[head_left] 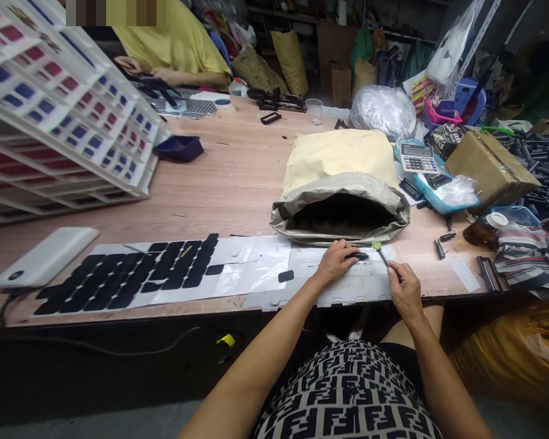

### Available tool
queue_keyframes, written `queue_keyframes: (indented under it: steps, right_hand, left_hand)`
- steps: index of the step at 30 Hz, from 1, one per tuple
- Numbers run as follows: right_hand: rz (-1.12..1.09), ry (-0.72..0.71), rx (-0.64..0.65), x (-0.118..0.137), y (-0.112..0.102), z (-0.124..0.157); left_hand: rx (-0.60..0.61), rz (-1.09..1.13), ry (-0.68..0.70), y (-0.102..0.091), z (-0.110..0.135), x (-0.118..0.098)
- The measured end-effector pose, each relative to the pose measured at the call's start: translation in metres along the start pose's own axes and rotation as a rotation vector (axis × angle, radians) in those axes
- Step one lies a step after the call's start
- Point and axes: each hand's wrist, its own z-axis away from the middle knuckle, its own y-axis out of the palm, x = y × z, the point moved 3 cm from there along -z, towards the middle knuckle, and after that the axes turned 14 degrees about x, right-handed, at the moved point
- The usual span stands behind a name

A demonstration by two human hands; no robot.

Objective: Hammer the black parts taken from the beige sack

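My left hand [336, 263] rests on the grey board [348, 286] at the table's front edge, its fingers closed on a small black plastic part [359, 256]. In my right hand [405, 291] is a small hammer [383, 256] with a metal shaft and a yellow-green head. The hammer's head is just right of the black part, apart from it. Directly behind both hands lies a cream sack [341, 152], its dark mouth facing me; the contents are hard to make out. Left of my hands, a white sheet [251, 262] carries rows of black rounded pads [119, 280].
A white plastic rack [73, 116] and white box [46, 256] stand at left. Across the table sits a person in yellow [174, 42]. To the right are a calculator [418, 158], cardboard box [491, 161], brown jar [482, 230] and striped cloth [531, 259].
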Motion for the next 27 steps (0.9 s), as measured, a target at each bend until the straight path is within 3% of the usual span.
queue_keyframes:
  steps: [3, 8, 16, 20, 24, 27]
  right_hand:
    - [-0.002, -0.039, 0.036, 0.011, 0.006, 0.0]
    - [0.023, 0.015, 0.108, 0.0, 0.013, 0.001]
    - [-0.007, -0.038, 0.108, 0.015, 0.021, -0.007]
    - [0.016, -0.024, 0.136, 0.011, 0.028, -0.01]
    - [0.035, 0.034, 0.059, -0.009, 0.013, -0.01]
    - [0.242, 0.085, -0.094, -0.029, -0.006, -0.011]
  left_hand:
    - [-0.004, 0.006, -0.013, -0.001, -0.001, -0.002]
    - [-0.001, 0.025, -0.036, -0.002, -0.002, -0.004]
    - [-0.034, 0.066, -0.059, -0.001, -0.003, -0.002]
    - [-0.035, 0.077, -0.066, -0.003, -0.003, -0.003]
    - [-0.024, 0.084, -0.083, -0.004, -0.003, -0.003]
    - [-0.018, 0.082, -0.084, -0.002, -0.003, -0.002]
